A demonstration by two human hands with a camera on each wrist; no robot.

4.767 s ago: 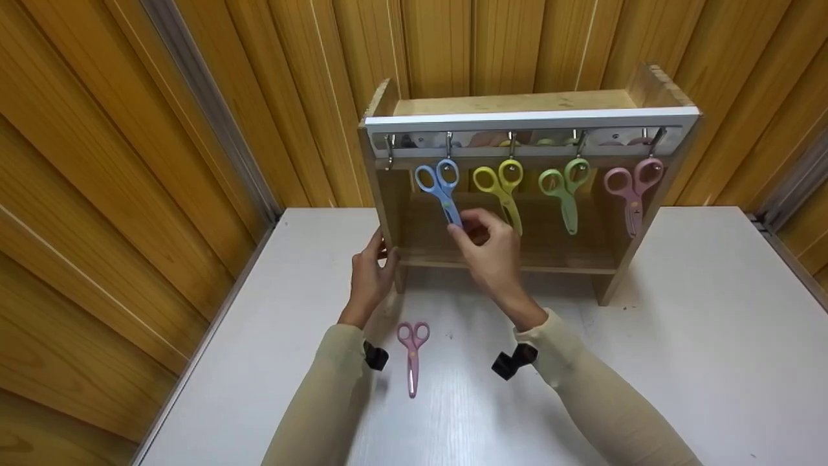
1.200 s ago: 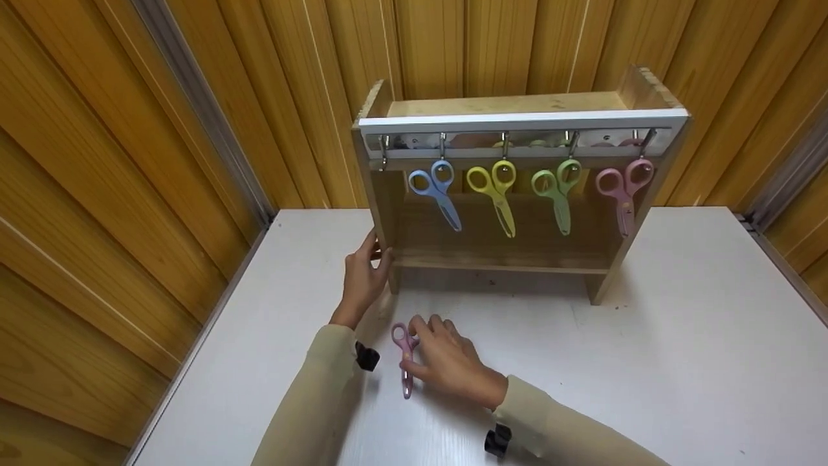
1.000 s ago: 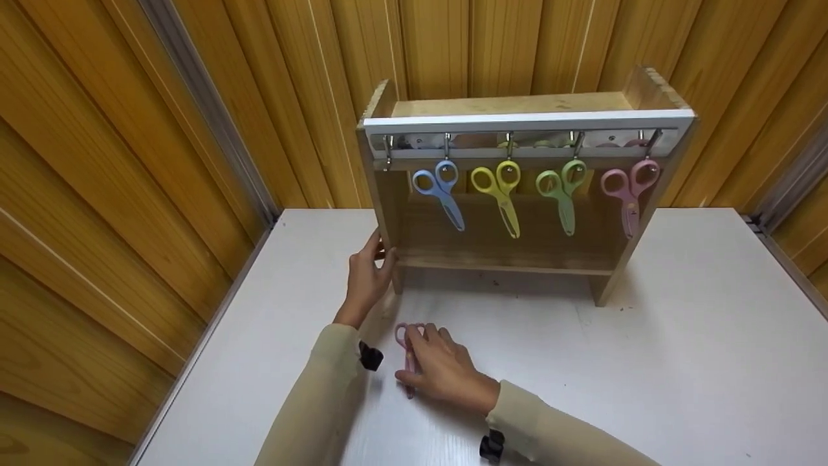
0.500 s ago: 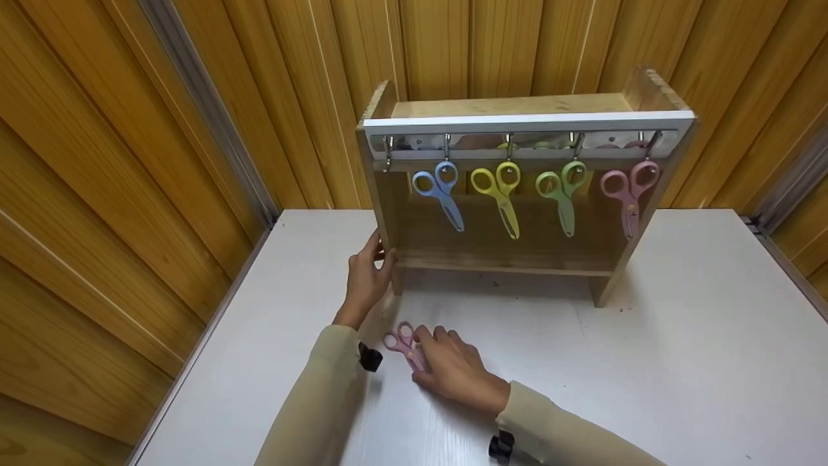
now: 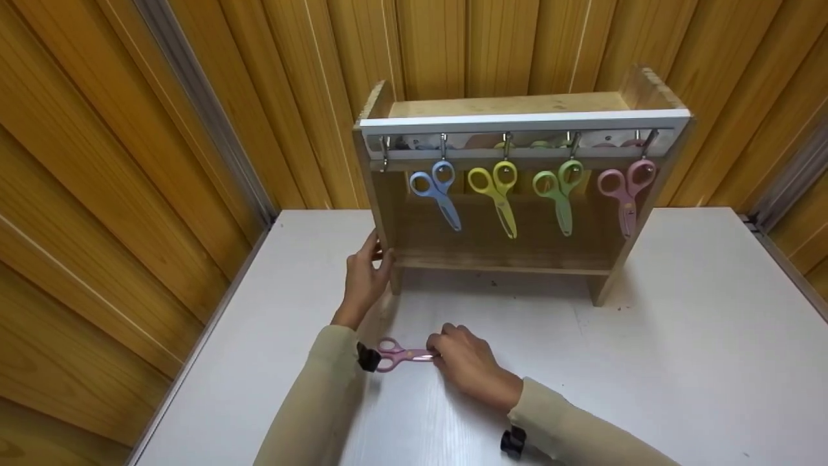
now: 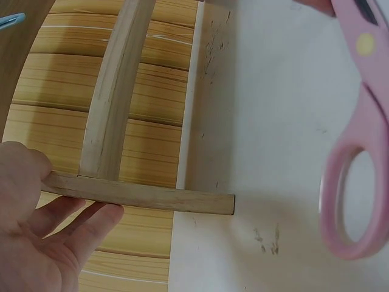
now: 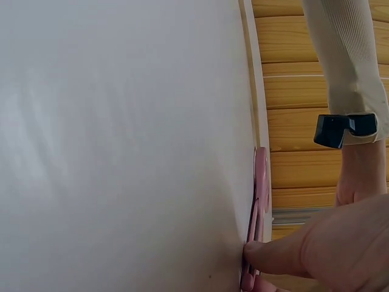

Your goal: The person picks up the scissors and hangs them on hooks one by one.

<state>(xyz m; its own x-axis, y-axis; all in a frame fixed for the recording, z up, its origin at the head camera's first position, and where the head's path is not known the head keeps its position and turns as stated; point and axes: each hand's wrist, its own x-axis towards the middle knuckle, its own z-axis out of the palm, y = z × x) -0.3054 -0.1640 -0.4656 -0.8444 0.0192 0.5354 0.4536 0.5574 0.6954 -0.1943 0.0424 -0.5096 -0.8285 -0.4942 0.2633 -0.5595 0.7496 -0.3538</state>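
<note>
Pink scissors (image 5: 406, 355) point blade-first to the right in the head view, and my right hand (image 5: 470, 362) pinches them by the blade end. Their handle loops lie toward my left wrist; one loop looms close in the left wrist view. In the right wrist view my thumb presses on the scissors (image 7: 259, 188). My left hand (image 5: 367, 275) grips the left side panel of a wooden rack (image 5: 504, 267), thumb on one face and fingers on the other, as the left wrist view (image 6: 55, 237) also shows.
From the rack's metal hooks hang blue scissors (image 5: 438, 191), yellow scissors (image 5: 497, 194), green scissors (image 5: 561, 194) and another pink pair (image 5: 627, 194). The leftmost hook (image 5: 384, 154) bears nothing. The rack stands on a white table (image 5: 686, 336) before wood-panelled walls.
My right hand has gone from the hanging blue scissors down to the pink scissors on the table, taken hold of them and turned their handles leftward. My left hand has stayed on the rack.
</note>
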